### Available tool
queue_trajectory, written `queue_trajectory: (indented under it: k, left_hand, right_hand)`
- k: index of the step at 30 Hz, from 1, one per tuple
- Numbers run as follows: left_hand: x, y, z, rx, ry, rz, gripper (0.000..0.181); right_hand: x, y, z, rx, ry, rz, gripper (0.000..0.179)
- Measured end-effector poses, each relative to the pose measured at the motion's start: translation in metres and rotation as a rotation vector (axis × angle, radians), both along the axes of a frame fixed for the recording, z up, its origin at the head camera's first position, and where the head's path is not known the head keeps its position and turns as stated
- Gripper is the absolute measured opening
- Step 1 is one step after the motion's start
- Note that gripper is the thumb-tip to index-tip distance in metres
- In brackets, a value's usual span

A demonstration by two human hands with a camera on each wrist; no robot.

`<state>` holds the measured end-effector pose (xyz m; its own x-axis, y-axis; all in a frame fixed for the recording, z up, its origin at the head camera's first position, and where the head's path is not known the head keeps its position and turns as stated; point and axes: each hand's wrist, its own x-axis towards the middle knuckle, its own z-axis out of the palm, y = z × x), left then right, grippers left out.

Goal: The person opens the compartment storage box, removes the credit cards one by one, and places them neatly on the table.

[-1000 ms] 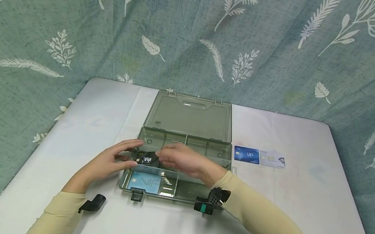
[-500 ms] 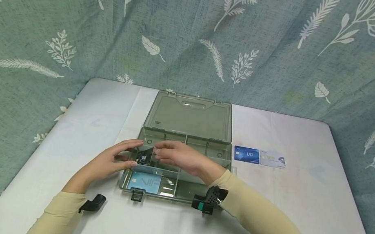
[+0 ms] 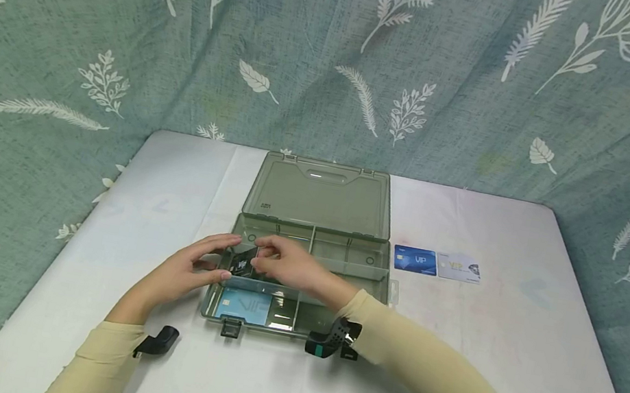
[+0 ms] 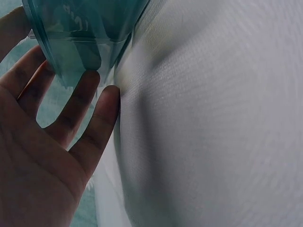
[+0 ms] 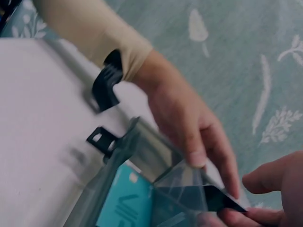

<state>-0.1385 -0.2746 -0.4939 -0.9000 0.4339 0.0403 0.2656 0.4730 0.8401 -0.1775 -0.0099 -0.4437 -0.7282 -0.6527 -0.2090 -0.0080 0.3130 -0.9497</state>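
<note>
L hand (image 3: 183,272): fingers spread on box (image 3: 282,332) nr desk (image 3: 232,391) far edge | R hand (image 3: 291,265): fingers half-curled at blk card (image 3: 244,261), grip unclear | risk: loose pinch, card may snag divider (image 3: 274,289)

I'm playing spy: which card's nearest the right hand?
The black Vip card in the box, by the right hand; the light blue card, dark blue card and whitish card are farther.
</note>
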Motion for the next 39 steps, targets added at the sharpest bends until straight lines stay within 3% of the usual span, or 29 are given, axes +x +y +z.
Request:
queue_trajectory:
  k: [6, 15, 39]
  left_hand:
    - [0.0, 0.001, 0.001, 0.0, 0.003, -0.001, 0.064]
    - [0.0, -0.001, -0.001, 0.001, 0.001, -0.008, 0.064]
    - [0.0, 0.001, 0.002, -0.003, -0.005, -0.002, 0.065]
  right_hand:
    - [0.003, -0.006, -0.005, 0.063, 0.16, -0.076, 0.043]
    - [0.002, -0.012, -0.014, 0.08, 0.231, -0.121, 0.036]
    - [0.001, -0.012, -0.012, 0.028, 0.139, -0.143, 0.031]
